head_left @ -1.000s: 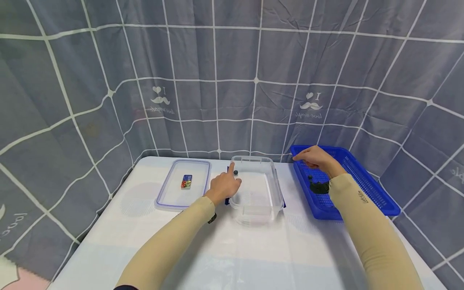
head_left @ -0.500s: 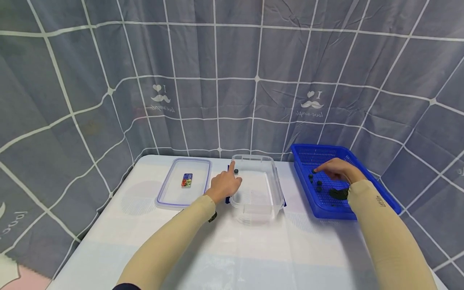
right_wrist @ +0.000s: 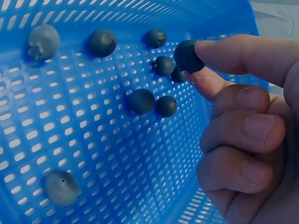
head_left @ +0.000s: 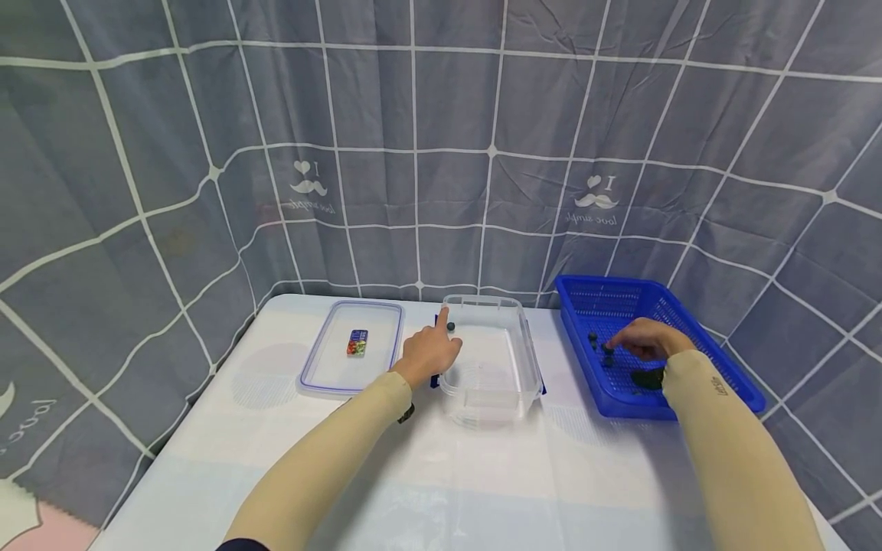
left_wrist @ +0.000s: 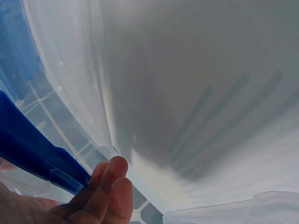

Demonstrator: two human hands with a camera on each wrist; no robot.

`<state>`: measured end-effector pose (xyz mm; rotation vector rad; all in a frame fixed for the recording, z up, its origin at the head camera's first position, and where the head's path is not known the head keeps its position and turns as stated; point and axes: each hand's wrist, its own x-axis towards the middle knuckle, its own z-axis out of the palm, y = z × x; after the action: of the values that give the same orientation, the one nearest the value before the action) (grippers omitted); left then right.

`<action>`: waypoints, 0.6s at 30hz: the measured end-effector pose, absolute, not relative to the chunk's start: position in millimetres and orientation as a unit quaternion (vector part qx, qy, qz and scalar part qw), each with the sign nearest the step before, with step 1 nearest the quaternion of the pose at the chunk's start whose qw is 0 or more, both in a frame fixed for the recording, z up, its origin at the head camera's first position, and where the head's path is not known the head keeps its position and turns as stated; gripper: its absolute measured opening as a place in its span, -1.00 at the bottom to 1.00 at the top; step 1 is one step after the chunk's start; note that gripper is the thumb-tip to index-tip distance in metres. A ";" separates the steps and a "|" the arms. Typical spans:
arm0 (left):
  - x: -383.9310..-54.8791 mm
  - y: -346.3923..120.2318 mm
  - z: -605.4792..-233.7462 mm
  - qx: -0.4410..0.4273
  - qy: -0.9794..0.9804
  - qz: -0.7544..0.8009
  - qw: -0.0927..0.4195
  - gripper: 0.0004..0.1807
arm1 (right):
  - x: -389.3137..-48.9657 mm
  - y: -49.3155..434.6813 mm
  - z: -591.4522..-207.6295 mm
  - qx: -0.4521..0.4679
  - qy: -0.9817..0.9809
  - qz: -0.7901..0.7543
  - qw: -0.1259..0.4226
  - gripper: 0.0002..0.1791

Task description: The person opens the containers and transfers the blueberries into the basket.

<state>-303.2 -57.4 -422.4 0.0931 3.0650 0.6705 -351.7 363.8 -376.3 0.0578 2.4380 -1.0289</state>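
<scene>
My right hand [head_left: 646,339] is low inside the blue perforated basket [head_left: 689,325]. In the right wrist view, its thumb and index finger pinch a dark blueberry [right_wrist: 188,56], while the other fingers curl towards the palm. Several more blueberries [right_wrist: 141,101] lie spread on the basket floor. At the left rim of the clear plastic container [head_left: 491,390], my left hand [head_left: 427,353] holds the side wall, thumb reaching over the inside. Its fingers [left_wrist: 117,170] show outside the wall, beside a blue latch [left_wrist: 42,149]. One blueberry [head_left: 451,327] sits in the container near its far left corner.
Left of the container lies its flat lid [head_left: 324,375] with a blue edge seal and a small printed label [head_left: 357,343]. All stand on a white cloth-covered table [head_left: 427,490]. A grey curtain [head_left: 372,99] with white lines hangs close behind and at both sides.
My right hand moved from over the basket's left rim into the basket, then a little lower, and now pinches a blueberry. My left hand stays at the container's rim.
</scene>
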 end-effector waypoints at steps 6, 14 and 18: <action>-303.1 -57.8 -423.0 0.033 0.975 0.219 0.002 -0.19 | -351.3 360.0 -375.0 0.010 0.899 -0.375 0.226 -0.50; -304.0 -57.7 -422.9 0.033 0.976 0.215 0.002 -0.19 | -360.7 331.6 -351.4 -0.041 0.898 -0.409 0.158 -0.66; -304.1 -57.9 -423.2 0.033 0.976 0.215 0.001 -0.19 | -362.2 306.7 -336.2 -0.069 0.900 -0.405 0.147 -0.50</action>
<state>-304.1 -57.9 -423.2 0.1026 3.0634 0.6753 -362.2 306.7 -336.2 -0.1994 2.5879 -1.1663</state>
